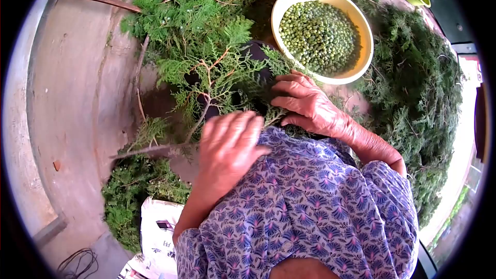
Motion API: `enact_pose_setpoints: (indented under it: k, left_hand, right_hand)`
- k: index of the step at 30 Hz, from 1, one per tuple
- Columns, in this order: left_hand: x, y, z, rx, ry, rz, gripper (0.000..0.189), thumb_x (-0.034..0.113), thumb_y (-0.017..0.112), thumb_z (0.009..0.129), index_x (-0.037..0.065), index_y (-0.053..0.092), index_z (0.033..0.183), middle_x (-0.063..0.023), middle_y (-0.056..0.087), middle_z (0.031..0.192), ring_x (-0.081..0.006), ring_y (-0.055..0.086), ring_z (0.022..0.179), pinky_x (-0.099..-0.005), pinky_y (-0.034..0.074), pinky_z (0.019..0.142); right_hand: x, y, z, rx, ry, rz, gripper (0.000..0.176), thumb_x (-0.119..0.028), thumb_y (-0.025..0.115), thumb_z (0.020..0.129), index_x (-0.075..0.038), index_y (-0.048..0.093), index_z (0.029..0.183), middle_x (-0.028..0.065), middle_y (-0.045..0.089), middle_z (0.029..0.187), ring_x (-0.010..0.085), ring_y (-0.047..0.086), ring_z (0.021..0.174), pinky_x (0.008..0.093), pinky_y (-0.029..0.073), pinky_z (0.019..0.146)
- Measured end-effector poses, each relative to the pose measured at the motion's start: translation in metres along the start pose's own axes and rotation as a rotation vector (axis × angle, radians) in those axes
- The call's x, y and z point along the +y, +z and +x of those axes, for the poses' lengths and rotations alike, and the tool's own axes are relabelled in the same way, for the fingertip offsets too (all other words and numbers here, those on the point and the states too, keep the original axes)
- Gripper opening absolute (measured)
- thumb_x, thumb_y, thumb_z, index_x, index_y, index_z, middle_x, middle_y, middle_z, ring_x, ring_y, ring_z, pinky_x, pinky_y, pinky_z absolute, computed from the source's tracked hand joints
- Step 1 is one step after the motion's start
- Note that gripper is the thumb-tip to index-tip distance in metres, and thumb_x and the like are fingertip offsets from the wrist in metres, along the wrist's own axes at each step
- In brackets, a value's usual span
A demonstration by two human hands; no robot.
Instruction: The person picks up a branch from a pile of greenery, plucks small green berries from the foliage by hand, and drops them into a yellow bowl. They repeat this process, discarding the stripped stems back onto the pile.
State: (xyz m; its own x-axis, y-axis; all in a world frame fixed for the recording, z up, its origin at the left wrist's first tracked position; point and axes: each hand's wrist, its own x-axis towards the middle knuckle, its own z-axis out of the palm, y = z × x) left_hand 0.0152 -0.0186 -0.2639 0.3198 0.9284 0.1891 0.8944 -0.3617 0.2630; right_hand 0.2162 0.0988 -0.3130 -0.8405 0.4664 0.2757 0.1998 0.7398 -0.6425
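Leafy green conifer branches lie in front of me and at my sides. My right hand (307, 102) is closed, its fingers curled around a thin conifer sprig (274, 118) close to my patterned shirt (310, 191). My left hand (230, 142), slightly blurred, is beside it over my lap, fingers stretched forward and thumb apart. Its fingertips overlap the foliage. A forked conifer branch (207, 80) with a brown stem stands just beyond the left hand. Past my right hand is a pale yellow basin (368, 54) holding many small round green pods (320, 33).
Heaped conifer branches (413, 98) fill the right side, and another pile (196, 15) lies ahead. A smaller heap (124, 206) is at the lower left by a white printed sack (160, 232). Concrete floor (67, 113) runs along the left, with a coil of dark wire (77, 263).
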Motion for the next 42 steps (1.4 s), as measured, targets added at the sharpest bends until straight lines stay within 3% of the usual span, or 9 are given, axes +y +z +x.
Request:
enact_pose_setpoints:
  k: [2, 5, 9, 11, 13, 16, 20, 25, 42]
  left_hand:
    - [-0.019, -0.012, -0.015, -0.034, -0.115, 0.107, 0.071, 0.059, 0.056, 0.067, 0.005, 0.053, 0.112, -0.0100, 0.050, 0.119, -0.0272, 0.048, 0.107, -0.0478, 0.033, 0.093]
    - [-0.036, -0.023, -0.032, -0.198, -0.346, 0.212, 0.073, 0.046, 0.070, 0.062, 0.006, 0.050, 0.120, -0.0136, 0.046, 0.124, -0.0301, 0.043, 0.113, -0.0476, 0.030, 0.096]
    - [-0.049, 0.003, -0.045, -0.065, -0.482, 0.077, 0.070, 0.019, 0.076, 0.061, 0.004, 0.046, 0.122, -0.0162, 0.055, 0.108, -0.0289, 0.058, 0.088, -0.0365, 0.048, 0.074]
    - [-0.060, 0.005, -0.038, 0.083, -0.411, 0.117, 0.054, 0.012, 0.073, 0.065, 0.004, 0.053, 0.114, -0.0156, 0.060, 0.092, -0.0286, 0.061, 0.072, -0.0318, 0.049, 0.062]
    - [-0.066, 0.000, -0.032, 0.347, -0.546, -0.316, 0.032, 0.007, 0.069, 0.071, 0.003, 0.060, 0.101, -0.0164, 0.061, 0.081, -0.0276, 0.061, 0.068, -0.0316, 0.048, 0.062]
    - [-0.073, -0.020, -0.021, 0.385, -0.774, -0.518, 0.015, 0.004, 0.065, 0.077, 0.002, 0.061, 0.092, -0.0065, 0.058, 0.071, -0.0123, 0.053, 0.058, -0.0257, 0.044, 0.050]
    - [-0.086, -0.030, -0.016, 0.540, -0.883, -0.825, 0.015, 0.007, 0.062, 0.082, -0.001, 0.060, 0.094, 0.0023, 0.051, 0.068, -0.0035, 0.042, 0.054, -0.0206, 0.037, 0.040]
    - [-0.089, -0.044, -0.009, 0.641, -0.933, -1.037, 0.016, 0.007, 0.063, 0.081, 0.000, 0.060, 0.095, 0.0021, 0.053, 0.070, -0.0044, 0.044, 0.056, -0.0204, 0.039, 0.040]
    - [-0.149, -0.075, 0.014, 0.909, -1.020, -1.439, 0.023, 0.023, 0.064, 0.081, 0.007, 0.057, 0.096, -0.0019, 0.055, 0.086, -0.0142, 0.048, 0.069, -0.0241, 0.039, 0.048]
  right_hand:
    - [0.002, -0.001, 0.000, 0.007, 0.012, -0.005, 0.043, -0.022, 0.070, 0.065, -0.004, 0.058, 0.102, 0.0109, 0.052, 0.110, 0.0296, 0.044, 0.112, 0.0469, 0.028, 0.101]
    - [0.003, -0.007, 0.007, 0.005, 0.018, -0.071, 0.033, -0.019, 0.070, 0.068, -0.005, 0.059, 0.096, 0.0099, 0.056, 0.099, 0.0263, 0.051, 0.104, 0.0467, 0.030, 0.100]
    - [0.000, -0.024, 0.042, 0.169, -0.002, -0.131, 0.034, -0.022, 0.068, 0.070, -0.005, 0.061, 0.098, 0.0095, 0.059, 0.102, 0.0253, 0.056, 0.099, 0.0443, 0.037, 0.097]
    - [-0.005, -0.033, 0.069, 0.440, 0.063, -0.113, 0.038, -0.016, 0.070, 0.069, -0.004, 0.059, 0.103, 0.0134, 0.058, 0.100, 0.0279, 0.054, 0.098, 0.0401, 0.042, 0.088]
    - [-0.015, -0.049, 0.085, 0.624, 0.111, -0.005, 0.031, -0.005, 0.067, 0.072, -0.003, 0.059, 0.102, 0.0131, 0.059, 0.101, 0.0281, 0.057, 0.093, 0.0344, 0.045, 0.083]
    - [-0.002, -0.051, 0.090, 0.799, 0.050, 0.066, 0.020, -0.002, 0.062, 0.077, -0.003, 0.061, 0.096, 0.0105, 0.061, 0.092, 0.0222, 0.059, 0.086, 0.0290, 0.045, 0.076]
    - [-0.015, -0.035, 0.090, 0.694, 0.304, 0.388, 0.013, -0.003, 0.059, 0.082, -0.001, 0.061, 0.095, 0.0020, 0.059, 0.078, 0.0071, 0.049, 0.067, 0.0215, 0.041, 0.063]
    - [-0.012, -0.006, 0.100, 0.638, 0.136, 0.478, 0.010, 0.002, 0.055, 0.083, 0.001, 0.061, 0.091, 0.0033, 0.058, 0.080, 0.0091, 0.052, 0.070, 0.0218, 0.042, 0.063]
    - [-0.025, 0.027, 0.119, 0.298, 0.362, 0.894, 0.013, 0.000, 0.054, 0.085, 0.001, 0.061, 0.096, 0.0021, 0.061, 0.083, 0.0092, 0.057, 0.074, 0.0229, 0.048, 0.072]
